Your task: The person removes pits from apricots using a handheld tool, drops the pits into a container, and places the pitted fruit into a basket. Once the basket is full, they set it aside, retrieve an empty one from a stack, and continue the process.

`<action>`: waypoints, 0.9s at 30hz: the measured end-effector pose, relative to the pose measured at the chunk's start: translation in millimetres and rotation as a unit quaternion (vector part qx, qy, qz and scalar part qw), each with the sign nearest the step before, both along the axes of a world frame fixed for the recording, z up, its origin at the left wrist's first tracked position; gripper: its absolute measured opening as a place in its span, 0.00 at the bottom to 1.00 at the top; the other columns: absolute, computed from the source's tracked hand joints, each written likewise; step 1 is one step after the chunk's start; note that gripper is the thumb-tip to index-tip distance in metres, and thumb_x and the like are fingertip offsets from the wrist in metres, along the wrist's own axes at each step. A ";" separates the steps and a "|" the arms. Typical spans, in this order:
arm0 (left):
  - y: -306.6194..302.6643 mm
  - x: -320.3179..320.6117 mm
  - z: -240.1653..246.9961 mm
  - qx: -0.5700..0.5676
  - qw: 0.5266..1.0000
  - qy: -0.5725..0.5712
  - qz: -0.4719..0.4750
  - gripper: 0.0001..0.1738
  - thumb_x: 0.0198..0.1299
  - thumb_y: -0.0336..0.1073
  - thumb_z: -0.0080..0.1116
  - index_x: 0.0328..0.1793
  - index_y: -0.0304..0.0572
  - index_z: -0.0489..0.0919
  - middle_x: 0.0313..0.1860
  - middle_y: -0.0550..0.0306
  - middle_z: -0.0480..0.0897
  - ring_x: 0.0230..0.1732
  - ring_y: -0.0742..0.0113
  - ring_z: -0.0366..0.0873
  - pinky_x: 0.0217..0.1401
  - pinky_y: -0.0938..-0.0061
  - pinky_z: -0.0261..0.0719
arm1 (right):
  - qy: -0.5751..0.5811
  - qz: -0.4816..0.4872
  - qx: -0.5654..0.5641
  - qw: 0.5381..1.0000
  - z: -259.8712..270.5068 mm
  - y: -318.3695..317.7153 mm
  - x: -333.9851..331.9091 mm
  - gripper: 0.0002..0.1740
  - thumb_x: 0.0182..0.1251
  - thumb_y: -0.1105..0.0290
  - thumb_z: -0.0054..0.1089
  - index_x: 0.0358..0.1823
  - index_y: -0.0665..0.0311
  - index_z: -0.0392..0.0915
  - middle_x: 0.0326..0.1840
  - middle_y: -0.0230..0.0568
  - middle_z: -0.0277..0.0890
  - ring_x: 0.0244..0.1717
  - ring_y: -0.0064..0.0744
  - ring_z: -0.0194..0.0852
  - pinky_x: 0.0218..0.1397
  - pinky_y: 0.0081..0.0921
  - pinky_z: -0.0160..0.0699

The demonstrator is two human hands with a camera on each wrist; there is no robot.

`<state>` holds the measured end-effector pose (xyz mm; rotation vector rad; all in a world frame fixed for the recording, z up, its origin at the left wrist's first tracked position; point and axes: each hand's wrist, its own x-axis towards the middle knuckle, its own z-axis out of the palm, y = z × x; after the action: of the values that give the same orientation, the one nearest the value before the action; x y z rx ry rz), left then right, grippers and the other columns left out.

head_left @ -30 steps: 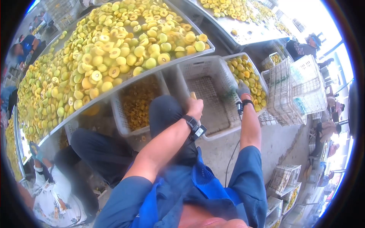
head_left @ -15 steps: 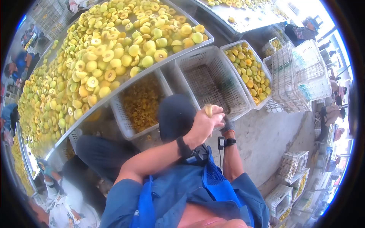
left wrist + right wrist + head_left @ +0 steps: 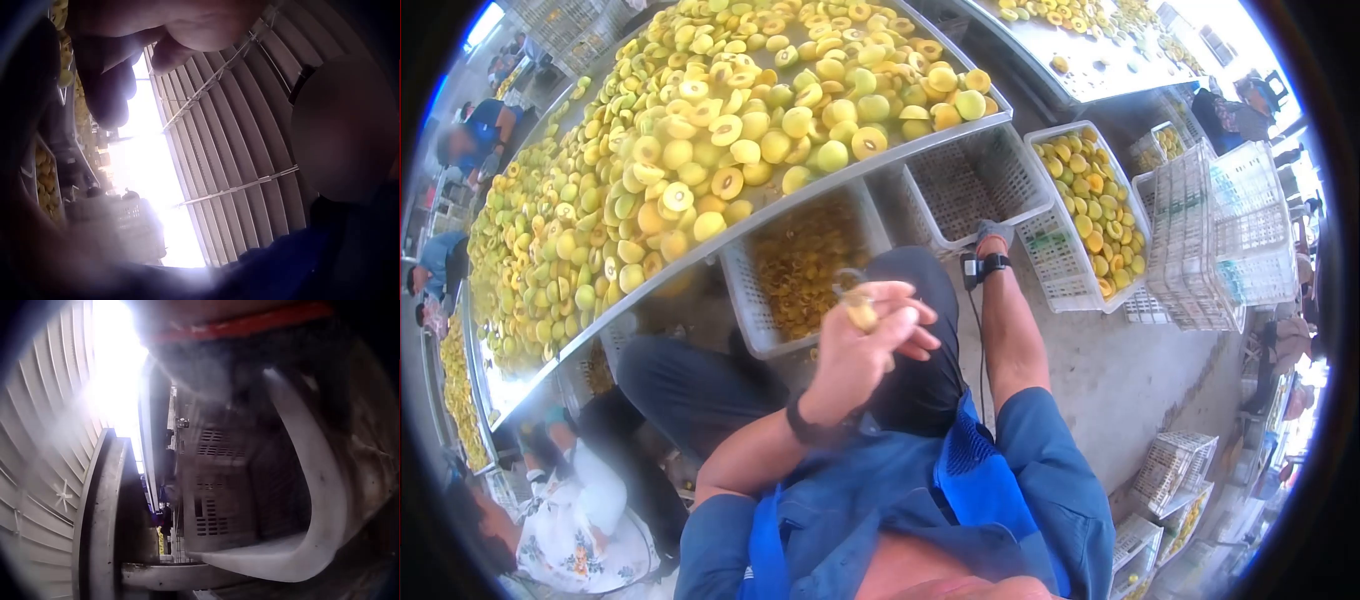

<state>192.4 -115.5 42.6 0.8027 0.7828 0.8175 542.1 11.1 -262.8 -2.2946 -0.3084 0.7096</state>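
Note:
My left hand [image 3: 865,340] is raised over my knee and pinches a small tool [image 3: 861,312] with a wood-coloured handle and a curved metal loop at its end. In the left wrist view its fingers [image 3: 109,94] show dark against the roof. My right hand [image 3: 993,237], in a grey glove, reaches forward to the near rim of an empty white crate [image 3: 920,215] partly under the table edge. The right wrist view shows the glove overlapping the crate's rim [image 3: 328,494]; how its fingers lie is hidden.
Halved yellow fruit heaps the metal-edged table [image 3: 880,162]. A crate [image 3: 765,345] of brownish-yellow scraps stands below. Right of the empty crate is a crate [image 3: 1060,275] full of fruit, then stacked crates [image 3: 1190,240]. Another person [image 3: 590,520] sits at lower left.
The empty crate has slid away from me, partly under the table. My right hand has gone from its right side to its near rim. The left hand has left the crate, still holding the tool.

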 end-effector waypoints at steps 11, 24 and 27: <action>1.8 -116.7 -38.5 -0.030 0.971 0.117 0.208 0.17 0.73 0.29 0.57 0.63 0.27 0.73 0.32 0.52 0.81 0.18 0.73 0.74 0.21 0.75 0.78 | -0.050 0.050 0.046 0.996 -37.1 -25.6 20.6 0.29 0.62 0.59 0.70 0.58 0.74 0.81 0.58 0.54 0.84 0.54 0.49 0.83 0.57 0.36 0.79; 39.6 -197.1 -23.2 0.008 0.980 0.141 0.139 0.13 0.74 0.40 0.59 0.52 0.37 0.78 0.34 0.60 0.78 0.24 0.76 0.73 0.27 0.77 0.76 | -0.186 0.319 0.203 0.907 205.0 8.9 -34.5 0.22 0.73 0.63 0.64 0.65 0.60 0.83 0.40 0.38 0.86 0.34 0.30 0.81 0.39 0.30 0.81; 69.9 -195.8 -13.9 0.068 0.982 0.130 0.123 0.14 0.75 0.41 0.59 0.51 0.35 0.79 0.35 0.60 0.79 0.25 0.76 0.74 0.28 0.76 0.77 | -0.262 0.439 0.198 0.836 252.3 57.0 -85.7 0.24 0.69 0.62 0.67 0.64 0.59 0.84 0.40 0.39 0.87 0.34 0.32 0.83 0.41 0.31 0.81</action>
<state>-3.4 -45.6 28.7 0.9603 1.0825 1.0062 456.4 68.1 -10.5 -1.8177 -1.6727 0.3360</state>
